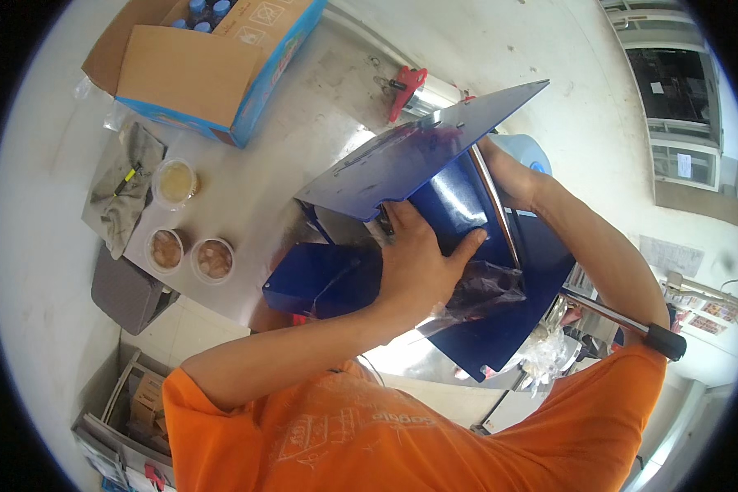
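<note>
In front of me on the bench stands a blue metal machine (320, 279) with a large tilted panel (418, 148) on top. My left hand (422, 258) lies on its blue inner part, thumb stretched away from the fingers, fingertips by a notch at the panel's lower edge. My right hand (508, 174) reaches behind a chrome rod (494, 201) at the panel's right side; its fingertips are hidden. Under my left thumb a clear plastic film (490, 291) hangs over a lower blue plate (500, 336). A lever with a black grip (664, 342) sticks out beside my right arm.
Three plastic cups (175, 182) stand on the steel bench (262, 197) at left, beside a grey cloth (127, 189) with a yellow-black pen (127, 179). Behind is a cardboard box (189, 74) with blue-capped bottles. A red-and-silver device (422, 94) sits by the wall.
</note>
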`<state>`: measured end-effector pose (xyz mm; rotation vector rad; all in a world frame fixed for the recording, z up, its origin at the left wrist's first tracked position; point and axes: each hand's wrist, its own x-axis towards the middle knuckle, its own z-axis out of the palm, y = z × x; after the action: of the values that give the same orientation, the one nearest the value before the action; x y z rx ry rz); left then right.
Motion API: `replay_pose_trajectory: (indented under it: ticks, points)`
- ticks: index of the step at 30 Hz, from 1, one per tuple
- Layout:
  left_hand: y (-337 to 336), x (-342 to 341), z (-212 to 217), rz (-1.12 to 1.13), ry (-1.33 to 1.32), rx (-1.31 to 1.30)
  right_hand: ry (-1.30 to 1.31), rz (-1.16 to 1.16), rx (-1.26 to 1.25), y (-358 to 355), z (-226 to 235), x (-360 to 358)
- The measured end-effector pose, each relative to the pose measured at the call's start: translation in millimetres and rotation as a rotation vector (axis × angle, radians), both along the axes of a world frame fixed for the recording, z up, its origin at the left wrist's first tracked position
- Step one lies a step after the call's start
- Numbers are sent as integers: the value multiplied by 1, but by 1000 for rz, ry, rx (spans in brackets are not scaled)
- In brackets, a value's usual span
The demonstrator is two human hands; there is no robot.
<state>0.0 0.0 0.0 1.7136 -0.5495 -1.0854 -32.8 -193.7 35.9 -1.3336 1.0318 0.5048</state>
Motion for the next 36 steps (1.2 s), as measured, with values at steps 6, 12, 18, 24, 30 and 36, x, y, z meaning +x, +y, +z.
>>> replay_pose_trajectory:
  ticks: [6,12,18,24,30,36]
  points:
    - [2,-5,3,7,15,-27,92,-27,-15,7,17,2]
    - [1,3,3,-17,13,-17,92,-21,7,13,23,12]
    - [4,6,-4,-31,-12,-73,44,109,-108,10,15,9]
    - [11,11,1,-61,69,-68,54,119,-196,12,19,5]
    - [9,13,-8,-48,15,-217,128,177,-342,21,36,11]
    - [11,18,1,-142,-21,-202,81,318,-339,15,39,1]
